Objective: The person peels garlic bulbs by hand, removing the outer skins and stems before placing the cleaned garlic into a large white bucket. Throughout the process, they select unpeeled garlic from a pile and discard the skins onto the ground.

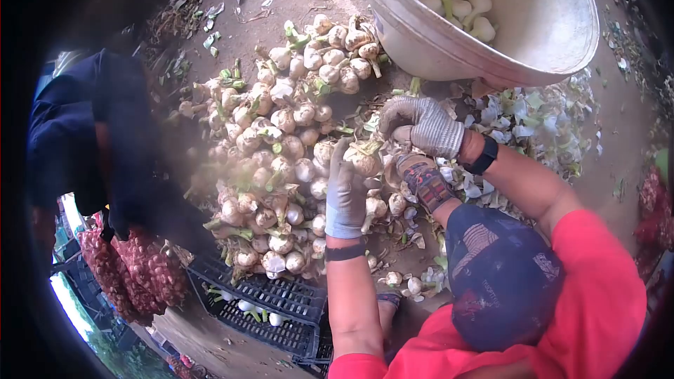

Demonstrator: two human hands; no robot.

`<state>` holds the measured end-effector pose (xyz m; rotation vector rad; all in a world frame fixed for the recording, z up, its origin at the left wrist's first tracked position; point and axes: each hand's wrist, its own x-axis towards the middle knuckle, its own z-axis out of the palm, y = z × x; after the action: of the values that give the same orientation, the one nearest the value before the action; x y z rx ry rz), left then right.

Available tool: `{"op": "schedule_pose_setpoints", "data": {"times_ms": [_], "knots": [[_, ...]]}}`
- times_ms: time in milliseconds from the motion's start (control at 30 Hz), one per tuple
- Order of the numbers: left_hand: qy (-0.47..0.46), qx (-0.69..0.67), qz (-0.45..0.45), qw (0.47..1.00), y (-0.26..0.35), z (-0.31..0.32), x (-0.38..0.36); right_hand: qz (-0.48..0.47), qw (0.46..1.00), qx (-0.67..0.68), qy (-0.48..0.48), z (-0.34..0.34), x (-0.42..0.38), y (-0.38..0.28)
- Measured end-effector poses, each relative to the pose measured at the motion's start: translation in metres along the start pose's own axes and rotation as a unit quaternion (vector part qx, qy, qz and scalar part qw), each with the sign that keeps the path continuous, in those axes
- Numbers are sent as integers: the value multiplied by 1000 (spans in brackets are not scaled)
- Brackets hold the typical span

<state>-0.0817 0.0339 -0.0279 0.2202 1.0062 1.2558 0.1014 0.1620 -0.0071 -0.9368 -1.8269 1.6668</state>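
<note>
OK, L hand (345, 193), gloved, w/ fingers spread a bit & extended upward, palm side along a lg bulb (364, 158) w/ dry, papery skin; can't tell how firmly it presses. R hand (425, 126), also gloved, is just above & to the R of that bulb, fingers bent down & inward; tips partly hidden, so can't tell if they're pinching anything. Dark bands on both wrists, red sleeves on both arms

Bulb sits btwn the hands, at the R edge of a big heap of bulbs (284, 123), some w/ green stem stubs. Sandaled foot (425, 181) just below R hand; dark-clothed knee (502, 277) nearer the camera. Lg white tub (428, 52) tilted up top, w/ clean white bulbs (460, 7) inside, some w/ green stems. Pale peelings (544, 123) scattered on the ground below tub & R of hands. Black crate (260, 298) at lower L of heap, w/ a few white bulbs & green stems showing. Red mesh sacks (133, 270) farther L, near a co-worker (77, 126) in dark clothes, bent fwd
</note>
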Motion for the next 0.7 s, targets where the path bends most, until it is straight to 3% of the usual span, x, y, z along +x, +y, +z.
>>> {"op": "schedule_pose_setpoints", "data": {"times_ms": [33,100,133,167,200,233,267,300,333,367,433,533,567,633,700], "knots": [[-62,-62,-4,996,-5,4,3,4,1000,-2,1,-2,-5,-8],[-60,-53,24,997,-2,21,-3,144,949,278,38,-2,-15,-26],[-7,74,104,992,-4,30,-6,80,934,333,98,5,-13,-26],[46,200,183,961,-2,39,-9,121,855,488,123,7,-18,-17],[77,63,116,988,7,48,-12,157,844,508,68,7,-24,-10],[102,105,136,980,8,60,-17,192,829,525,11,8,-28,-3],[70,258,208,941,4,49,-19,168,857,486,-18,19,-35,0],[35,403,272,873,4,43,-20,219,906,363,19,28,-31,-12],[18,434,330,838,-1,43,-26,229,923,308,21,31,-33,-19],[9,530,353,771,6,48,-33,240,937,253,23,32,-35,-26],[17,583,388,713,10,47,-41,281,933,226,0,29,-36,-41],[-4,610,400,684,10,38,-45,241,963,107,-51,31,-40,-36],[-4,609,398,686,12,39,-45,243,963,106,-51,32,-41,-39],[-30,658,467,590,17,45,-41,269,940,208,-24,34,-43,-47],[-36,656,474,586,14,45,-42,273,930,248,-8,35,-46,-40]]}}
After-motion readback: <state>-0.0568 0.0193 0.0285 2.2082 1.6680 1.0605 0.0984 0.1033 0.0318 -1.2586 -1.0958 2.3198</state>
